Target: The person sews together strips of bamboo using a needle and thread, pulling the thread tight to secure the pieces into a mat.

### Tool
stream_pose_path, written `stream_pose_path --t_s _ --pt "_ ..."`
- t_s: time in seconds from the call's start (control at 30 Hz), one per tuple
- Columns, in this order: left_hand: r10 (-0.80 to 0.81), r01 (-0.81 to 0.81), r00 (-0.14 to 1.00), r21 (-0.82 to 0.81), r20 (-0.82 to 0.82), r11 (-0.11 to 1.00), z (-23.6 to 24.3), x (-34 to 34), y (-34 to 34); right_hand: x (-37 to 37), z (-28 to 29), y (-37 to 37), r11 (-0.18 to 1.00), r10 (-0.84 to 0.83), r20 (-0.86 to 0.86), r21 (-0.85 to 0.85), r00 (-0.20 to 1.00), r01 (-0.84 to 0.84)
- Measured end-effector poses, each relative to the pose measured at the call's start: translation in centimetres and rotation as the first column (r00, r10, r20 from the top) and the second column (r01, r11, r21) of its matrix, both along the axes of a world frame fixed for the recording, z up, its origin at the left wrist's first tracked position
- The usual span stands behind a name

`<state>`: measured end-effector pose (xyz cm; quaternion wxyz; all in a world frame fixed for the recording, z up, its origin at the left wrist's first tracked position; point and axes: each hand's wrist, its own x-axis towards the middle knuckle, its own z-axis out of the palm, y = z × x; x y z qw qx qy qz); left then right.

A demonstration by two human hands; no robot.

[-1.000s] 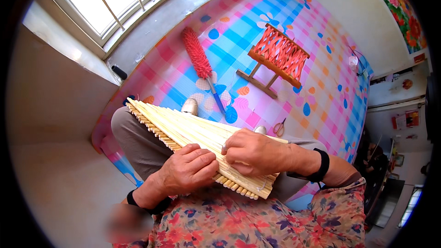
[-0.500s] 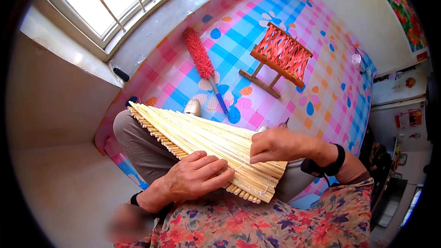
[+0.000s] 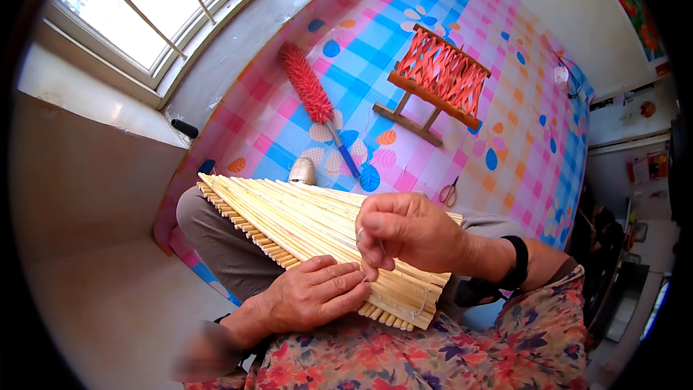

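Note:
Across my lap lies a mat of pale, straw-coloured stalks (image 3: 289,209) laid side by side, with a second layer of cut ends along its lower left edge. My left hand (image 3: 317,295) rests on its near edge, fingers close together and thumb tip near the fingertips, holding it down. Just above the mat, my right hand (image 3: 408,235) is closed in a pinch close to the left fingertips. Whatever is in that pinch is too thin to make out. White thread (image 3: 422,309) shows at the mat's right end.
Beyond my knees, a checked, flowered sheet (image 3: 346,195) carries a red fluffy duster (image 3: 307,85), a wooden frame wound with red strips (image 3: 442,76) and scissors (image 3: 449,193). A barred window (image 3: 151,14) is at upper left. A beige shoe tip (image 3: 302,170) shows past the mat.
My right hand has lifted a little and moved left, turning at the wrist, to beside my left fingertips. My left hand stays on the mat. The scissors now show more fully.

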<state>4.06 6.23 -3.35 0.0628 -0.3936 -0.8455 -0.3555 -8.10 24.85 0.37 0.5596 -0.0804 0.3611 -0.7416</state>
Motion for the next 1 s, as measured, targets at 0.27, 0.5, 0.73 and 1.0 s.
stream_pose_path --t_s 0.27,0.5,0.73,1.0 --pt "0.007 -0.008 1.000 0.043 0.026 0.999 -0.3 -0.1 0.1 0.0 0.4 -0.6 0.977 -0.001 -0.071 0.212 0.998 0.016" --pt "0.013 -0.014 1.000 0.060 0.017 0.998 -0.6 0.1 0.0 -0.9 -0.1 -1.6 0.970 0.037 -0.099 0.243 0.994 -0.012" --pt "-0.012 0.012 0.999 0.008 -0.040 1.000 -0.6 -0.6 -0.6 -4.0 -0.1 0.6 0.979 0.026 -0.520 0.185 0.854 0.083" --pt "-0.002 -0.006 0.992 -0.059 -0.123 0.998 0.2 -1.0 -0.8 -4.6 4.8 11.8 0.758 0.517 -0.778 0.610 0.356 0.231"
